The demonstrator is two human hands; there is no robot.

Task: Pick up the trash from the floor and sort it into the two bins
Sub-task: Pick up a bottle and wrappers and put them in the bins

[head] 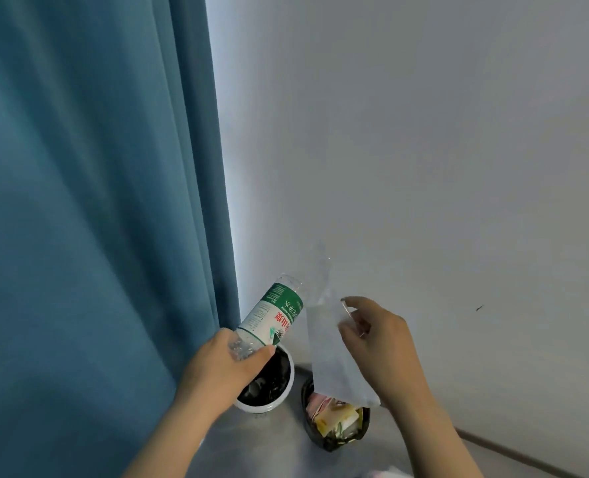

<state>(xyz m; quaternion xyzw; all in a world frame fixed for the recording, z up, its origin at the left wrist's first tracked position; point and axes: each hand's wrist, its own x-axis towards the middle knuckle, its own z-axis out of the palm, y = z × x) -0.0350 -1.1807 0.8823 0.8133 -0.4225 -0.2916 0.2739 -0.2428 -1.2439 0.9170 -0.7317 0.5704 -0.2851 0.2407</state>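
My left hand (pixel 222 369) grips a clear plastic bottle (pixel 275 313) with a green and white label by its lower end, tilted up over the left bin. That white bin (pixel 279 398) has a black liner. My right hand (pixel 382 343) pinches a thin translucent plastic bag (pixel 334 353), which hangs down above the right bin. The right bin (pixel 337 439), lined in black, holds yellow and pink wrappers and paper scraps. Both bins stand on the grey floor against the wall.
A blue curtain (pixel 96 201) hangs along the left, close beside the white bin. A plain white wall (pixel 424 150) fills the right, with a grey baseboard (pixel 510 450) at its foot. Something pale lies at the bottom edge (pixel 389 472).
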